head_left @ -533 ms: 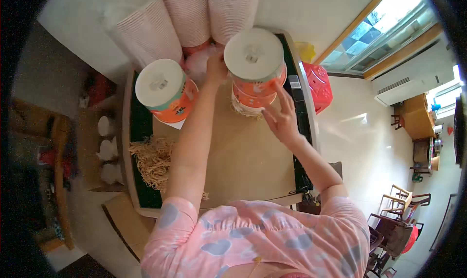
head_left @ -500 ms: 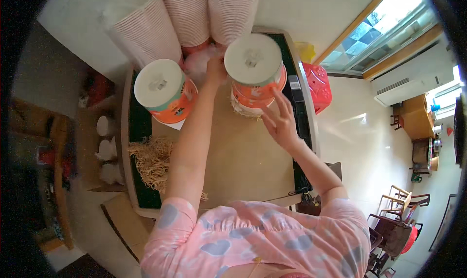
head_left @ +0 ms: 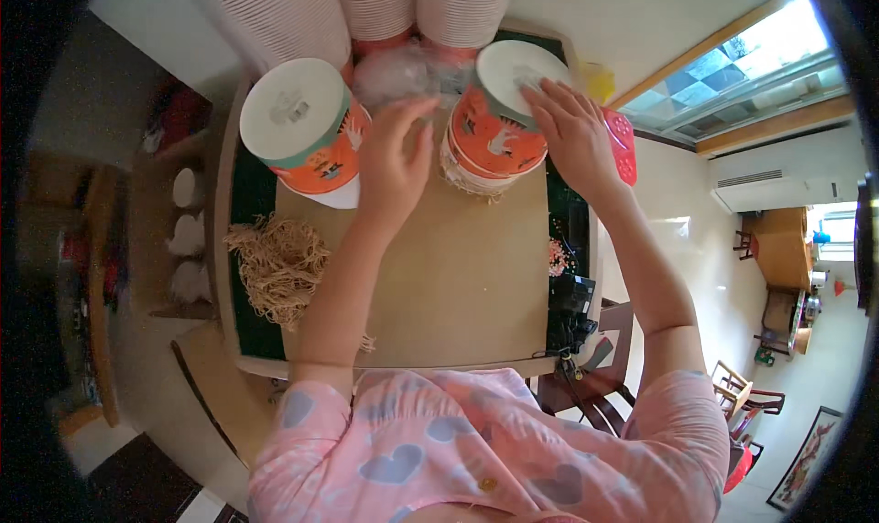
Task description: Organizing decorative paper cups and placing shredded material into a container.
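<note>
Two orange paper buckets with teal bands and white round tops stand on the table, the left bucket [head_left: 322, 152] and the right bucket [head_left: 497, 139]. My right hand [head_left: 579, 139] lies against the right bucket's top and side, fingers stretched out. My left hand [head_left: 396, 161] is in the air between the buckets, fingers and thumb apart, holding nothing I can see. Pale, stringy edging shows beneath the right bucket. A heap of beige cords [head_left: 282, 271] lies at the table's left. Behind my left hand sits crumpled clear plastic [head_left: 398, 75].
Tall stacks of white tubs, the left stack [head_left: 279, 15], middle stack [head_left: 376, 6] and right stack [head_left: 465, 9], line the wall. On the right edge are a black device [head_left: 575, 294] with cables and small pink beads [head_left: 557, 258]. A red plastic stool [head_left: 621, 143] stands beyond.
My left hand has pulled back from beside the right bucket toward me. My right hand has moved forward onto the right bucket's top. The view has shifted slightly.
</note>
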{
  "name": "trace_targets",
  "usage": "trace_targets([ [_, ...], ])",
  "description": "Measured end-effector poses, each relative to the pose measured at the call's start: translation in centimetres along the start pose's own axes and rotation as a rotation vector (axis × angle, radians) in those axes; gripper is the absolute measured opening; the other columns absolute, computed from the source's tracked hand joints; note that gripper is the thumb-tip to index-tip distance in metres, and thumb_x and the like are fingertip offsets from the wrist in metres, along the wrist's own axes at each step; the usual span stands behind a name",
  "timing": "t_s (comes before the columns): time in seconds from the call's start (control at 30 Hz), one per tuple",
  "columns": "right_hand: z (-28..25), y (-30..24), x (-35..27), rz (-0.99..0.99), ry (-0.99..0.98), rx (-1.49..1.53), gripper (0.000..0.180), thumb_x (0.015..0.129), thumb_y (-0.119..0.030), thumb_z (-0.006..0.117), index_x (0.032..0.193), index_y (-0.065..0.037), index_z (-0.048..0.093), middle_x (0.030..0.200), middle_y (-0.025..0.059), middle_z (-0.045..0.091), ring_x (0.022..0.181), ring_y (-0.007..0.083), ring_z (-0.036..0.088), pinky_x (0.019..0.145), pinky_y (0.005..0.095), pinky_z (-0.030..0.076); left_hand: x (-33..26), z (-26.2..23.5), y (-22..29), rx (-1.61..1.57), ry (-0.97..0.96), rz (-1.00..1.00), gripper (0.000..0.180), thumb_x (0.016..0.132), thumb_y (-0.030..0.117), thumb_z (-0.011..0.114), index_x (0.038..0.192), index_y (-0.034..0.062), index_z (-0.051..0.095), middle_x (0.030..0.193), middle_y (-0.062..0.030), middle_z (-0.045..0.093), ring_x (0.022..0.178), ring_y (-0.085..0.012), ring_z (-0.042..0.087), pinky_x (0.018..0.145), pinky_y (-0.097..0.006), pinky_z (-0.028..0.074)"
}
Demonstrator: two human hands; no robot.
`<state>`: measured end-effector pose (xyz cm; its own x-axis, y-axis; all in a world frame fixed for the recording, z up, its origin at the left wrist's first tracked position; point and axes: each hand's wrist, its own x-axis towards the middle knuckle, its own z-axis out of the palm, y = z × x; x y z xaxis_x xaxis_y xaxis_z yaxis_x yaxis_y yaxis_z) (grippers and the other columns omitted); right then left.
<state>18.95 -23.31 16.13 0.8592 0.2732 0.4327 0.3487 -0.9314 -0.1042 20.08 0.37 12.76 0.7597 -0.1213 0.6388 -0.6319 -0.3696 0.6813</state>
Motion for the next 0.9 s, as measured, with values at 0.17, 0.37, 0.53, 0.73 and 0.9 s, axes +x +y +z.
trace_targets([
  [0.17,2.7,0.8,-3.3,-0.031,-0.058,-0.049,0.033,0.091,-0.023,0.046,0.123,-0.017,0.053,0.126,0.0117,0.052,0.119,0.0280,0.046,0.096,0.0441,0.037,-0.1,-8.3,3.0,0.507,-0.045,0.098,0.027,0.076,0.006,0.067,0.103,0.0077,0.060,0.104,-0.0054,0.059,0.100,-0.0247,0.055,0.087,-0.038,0.044],
  [0.37,3.6,0.5,-3.3,-0.029,-0.047,-0.033,0.034,0.092,-0.024,0.047,0.125,-0.018,0.052,0.127,0.0121,0.051,0.120,0.0288,0.045,0.095,0.0457,0.038,-1.1,-12.6,-1.3,0.626,-0.152,-0.002,0.017,0.074,0.007,0.068,0.087,0.0037,0.058,0.094,-0.0081,0.058,0.092,-0.0298,0.054,0.079,-0.039,0.045],
  [0.53,3.0,-0.1,-3.7,0.011,-0.002,-0.043,0.032,0.090,-0.024,0.050,0.122,-0.021,0.054,0.131,0.0084,0.047,0.122,0.0282,0.044,0.097,0.0508,0.034,1.6,-13.8,-1.9,0.609,-0.324,0.039,0.012,0.075,0.006,0.064,0.080,0.0010,0.054,0.085,-0.0134,0.055,0.084,-0.0317,0.055,0.072,-0.039,0.044],
  [0.73,2.7,-3.5,-4.7,0.061,0.254,0.084,0.042,0.073,-0.021,0.069,0.113,-0.020,0.057,0.116,0.0063,0.053,0.108,0.0307,0.048,0.092,0.0466,0.038,2.4,-13.1,-1.6,0.576,-0.503,-0.109,0.015,0.076,0.009,0.065,0.082,0.0002,0.055,0.090,-0.0146,0.056,0.088,-0.0323,0.056,0.078,-0.039,0.045],
  [0.9,2.6,-2.6,-2.8,0.077,0.104,-0.076,0.042,0.071,-0.032,0.071,0.105,-0.013,0.055,0.103,0.0074,0.054,0.100,0.0300,0.050,0.082,0.0453,0.040,-2.3,-5.9,1.1,0.172,-0.158,0.075,0.007,0.079,0.010,0.063,0.081,0.0035,0.060,0.082,-0.0094,0.060,0.083,-0.0294,0.057,0.073,-0.037,0.047],
])
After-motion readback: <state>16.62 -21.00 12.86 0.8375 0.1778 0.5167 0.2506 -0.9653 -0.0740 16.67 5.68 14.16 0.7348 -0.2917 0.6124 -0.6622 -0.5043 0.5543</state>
